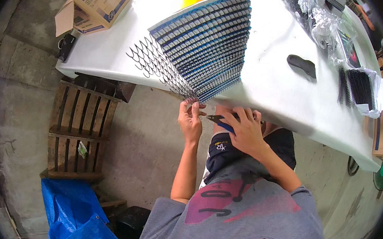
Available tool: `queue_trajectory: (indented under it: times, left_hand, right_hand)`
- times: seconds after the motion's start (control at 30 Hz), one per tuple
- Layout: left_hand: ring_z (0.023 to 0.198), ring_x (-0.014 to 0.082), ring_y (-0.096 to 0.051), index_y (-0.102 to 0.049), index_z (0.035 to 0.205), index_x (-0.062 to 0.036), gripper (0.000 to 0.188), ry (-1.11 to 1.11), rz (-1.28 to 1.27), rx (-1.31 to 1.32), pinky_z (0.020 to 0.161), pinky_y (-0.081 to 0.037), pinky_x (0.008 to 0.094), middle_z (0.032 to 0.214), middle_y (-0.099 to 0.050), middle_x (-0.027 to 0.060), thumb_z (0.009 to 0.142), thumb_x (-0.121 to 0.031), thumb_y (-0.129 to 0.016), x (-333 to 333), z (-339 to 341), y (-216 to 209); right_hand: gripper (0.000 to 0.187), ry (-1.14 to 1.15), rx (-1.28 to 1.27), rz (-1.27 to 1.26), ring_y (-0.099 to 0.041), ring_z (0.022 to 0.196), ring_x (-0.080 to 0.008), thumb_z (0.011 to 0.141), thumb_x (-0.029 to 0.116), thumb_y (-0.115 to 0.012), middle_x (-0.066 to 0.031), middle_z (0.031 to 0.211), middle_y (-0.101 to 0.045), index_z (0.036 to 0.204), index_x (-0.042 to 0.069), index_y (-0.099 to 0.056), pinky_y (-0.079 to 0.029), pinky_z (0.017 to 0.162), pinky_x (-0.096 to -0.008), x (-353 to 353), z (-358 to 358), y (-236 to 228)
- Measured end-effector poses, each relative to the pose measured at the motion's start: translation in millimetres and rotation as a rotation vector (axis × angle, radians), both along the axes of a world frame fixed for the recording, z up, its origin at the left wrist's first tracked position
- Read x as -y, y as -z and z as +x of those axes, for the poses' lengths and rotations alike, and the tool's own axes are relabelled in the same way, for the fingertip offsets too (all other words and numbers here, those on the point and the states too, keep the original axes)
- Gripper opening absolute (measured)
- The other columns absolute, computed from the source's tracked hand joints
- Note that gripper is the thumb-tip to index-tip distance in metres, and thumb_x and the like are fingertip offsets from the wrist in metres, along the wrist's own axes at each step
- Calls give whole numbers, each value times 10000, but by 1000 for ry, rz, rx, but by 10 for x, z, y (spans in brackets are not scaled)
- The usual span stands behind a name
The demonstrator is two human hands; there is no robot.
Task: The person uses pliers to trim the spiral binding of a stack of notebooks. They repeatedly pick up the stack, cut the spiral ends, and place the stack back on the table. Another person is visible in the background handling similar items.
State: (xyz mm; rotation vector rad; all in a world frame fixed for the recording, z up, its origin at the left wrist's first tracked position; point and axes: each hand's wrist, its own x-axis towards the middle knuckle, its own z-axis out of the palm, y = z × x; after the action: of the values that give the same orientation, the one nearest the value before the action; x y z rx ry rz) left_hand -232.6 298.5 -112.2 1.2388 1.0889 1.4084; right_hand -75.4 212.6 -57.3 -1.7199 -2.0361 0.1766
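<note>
A long stack of spiral-bound books (209, 41) lies fanned out on the white table, its near end at the table's edge. Black spiral binding coils (151, 61) stick out past the stack's left side. At the near end, my left hand (190, 123) pinches the tip of one coil between thumb and fingers. My right hand (247, 131) is wrapped round a pair of pliers (222, 123) with blue handles. The dark jaws point left, close to my left fingertips but apart from them. Part of the handles is hidden under my fingers.
An opened cardboard box (106, 10) stands at the table's far left. To the right lie a flat black piece (302, 66), clear plastic wrap (323, 24) and bundled black coils (359, 86). Wooden crates (79, 125) and a blue tarp (71, 214) are on the floor at left.
</note>
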Motion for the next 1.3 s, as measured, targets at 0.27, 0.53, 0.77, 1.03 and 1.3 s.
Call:
queue_trajectory:
  times: [0.27, 0.53, 0.77, 1.03, 1.3]
  left_hand:
    - [788, 94, -574, -481, 972, -44, 137, -11, -70, 192, 664, -523, 257, 909, -563, 39, 969, -180, -493, 40, 107, 27]
    - [727, 104, -572, -491, 953, -38, 133, -26, -24, 199, 705, -517, 266, 837, -579, 38, 955, -167, -523, 16, 93, 103]
    - [749, 116, -586, -503, 956, -23, 146, -37, -46, 189, 721, -521, 272, 849, -591, 49, 943, -161, -546, 33, 74, 94]
    - [758, 112, -587, -523, 931, -17, 141, -42, -38, 212, 720, -524, 276, 856, -590, 45, 934, -152, -564, 35, 85, 88]
    - [748, 117, -594, -548, 973, 6, 123, -54, -24, 224, 696, -527, 269, 844, -603, 53, 931, -110, -557, 39, 75, 107]
  right_hand:
    - [435, 186, 104, 95, -497, 983, -262, 757, 229, -667, -75, 1040, -510, 1182, 211, -576, -315, 850, -436, -224, -130, 28]
    - [412, 182, 90, 38, -511, 951, -258, 748, 268, -679, -69, 1004, -512, 1145, 192, -602, -342, 806, -426, -309, -170, 46]
    - [466, 190, 73, 97, -511, 961, -256, 682, 248, -720, -60, 999, -508, 1130, 192, -603, -354, 816, -448, -325, -154, 79]
    - [429, 157, 57, 18, -534, 946, -271, 717, 248, -701, -81, 1004, -523, 1127, 173, -601, -387, 799, -443, -356, -160, 80]
    - [340, 73, -24, 61, -621, 816, -314, 773, 217, -663, -101, 900, -583, 1101, 152, -606, -483, 721, -417, -416, -85, 209]
